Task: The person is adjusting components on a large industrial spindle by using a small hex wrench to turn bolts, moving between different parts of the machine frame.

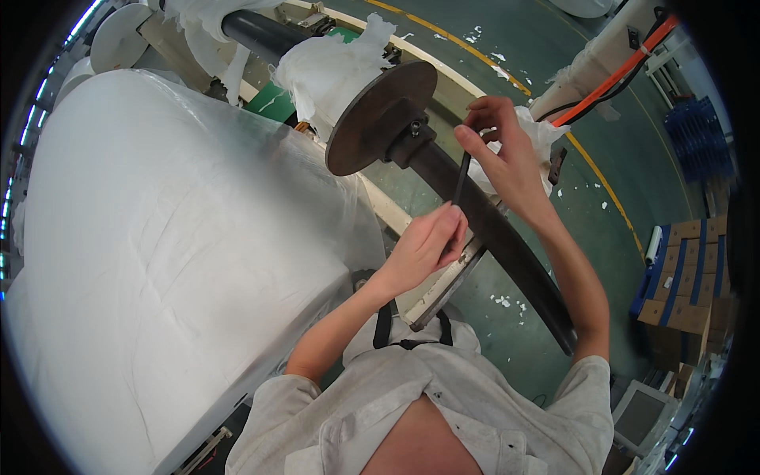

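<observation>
A thin dark rod (462, 178), shaped like a hex key, slants over a dark steel shaft (518, 257). My left hand (431, 241) is closed round its lower end. At the upper end, my right hand (511, 154) has its thumb and curled fingers about the rod; the exact grip there is partly hidden. Just left of the right hand, a round steel flange (380, 119) sits on the shaft. Its collar (410, 142) carries a small bolt (416, 127). Beyond the flange, torn white film (336, 75) wraps the shaft.
A large film-wrapped white roll (166, 253) fills the left side. Below the shaft lies a pale machine rail (443, 289). An orange hose (613, 75) runs at upper right. Cardboard boxes (685, 273) are stacked at right. White scraps (507, 302) litter the green floor.
</observation>
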The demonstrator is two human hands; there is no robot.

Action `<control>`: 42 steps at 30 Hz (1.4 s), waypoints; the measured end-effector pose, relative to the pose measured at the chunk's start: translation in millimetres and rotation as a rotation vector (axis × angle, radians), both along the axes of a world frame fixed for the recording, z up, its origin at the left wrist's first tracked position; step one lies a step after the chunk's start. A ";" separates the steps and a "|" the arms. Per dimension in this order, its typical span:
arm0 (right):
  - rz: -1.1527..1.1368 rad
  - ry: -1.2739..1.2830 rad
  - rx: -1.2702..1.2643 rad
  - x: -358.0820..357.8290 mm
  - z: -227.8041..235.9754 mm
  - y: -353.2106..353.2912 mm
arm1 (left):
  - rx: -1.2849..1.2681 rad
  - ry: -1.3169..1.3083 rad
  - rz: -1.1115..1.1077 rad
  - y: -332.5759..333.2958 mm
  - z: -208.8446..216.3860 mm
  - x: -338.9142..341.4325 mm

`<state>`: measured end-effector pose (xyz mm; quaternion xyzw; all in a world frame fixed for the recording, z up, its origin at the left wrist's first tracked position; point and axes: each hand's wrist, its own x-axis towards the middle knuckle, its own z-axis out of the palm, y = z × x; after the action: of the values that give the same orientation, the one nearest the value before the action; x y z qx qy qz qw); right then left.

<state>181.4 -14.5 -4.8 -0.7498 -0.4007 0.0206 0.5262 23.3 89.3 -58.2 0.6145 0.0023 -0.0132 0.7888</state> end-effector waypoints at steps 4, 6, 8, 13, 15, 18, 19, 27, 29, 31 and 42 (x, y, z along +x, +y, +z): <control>0.097 0.333 -0.269 -5.8 -14.6 -7.4 | 0.072 -0.027 0.279 -11.8 -11.2 23.1; 0.177 0.353 -0.315 -4.0 -13.6 -4.6 | 0.026 -0.028 0.217 -12.1 -16.9 30.8; 0.233 0.471 -0.301 5.5 -13.0 0.4 | -0.070 0.025 0.248 -19.5 -20.9 40.0; 0.239 0.521 -0.271 13.2 -3.9 2.5 | 0.206 0.028 0.061 -16.0 -12.7 41.1; 0.158 0.482 -0.359 16.6 9.8 2.0 | 0.273 -0.003 0.017 -12.4 -12.7 30.6; 0.134 0.442 -0.448 28.3 17.4 -4.1 | 0.272 -0.043 0.154 2.4 -20.4 21.0; 0.133 0.415 -0.472 29.4 17.0 -5.4 | 0.284 -0.054 0.206 8.6 -21.5 19.4; 0.184 0.349 -0.546 44.2 22.4 2.7 | 0.183 -0.017 0.385 49.8 -11.2 26.8; 0.225 0.277 -0.545 47.9 22.1 3.6 | 0.200 -0.018 0.405 51.4 -14.6 29.4; 0.250 0.206 -0.554 48.9 19.1 5.0 | 0.229 -0.046 0.431 54.6 -17.0 29.8; 0.167 -0.213 -0.528 36.3 4.8 -3.1 | 0.417 -0.175 0.592 63.9 2.1 29.6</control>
<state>217.7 -17.6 0.0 -0.8230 -0.4949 0.0885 0.2643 52.9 153.2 -56.1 0.7335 0.1153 0.2688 0.6136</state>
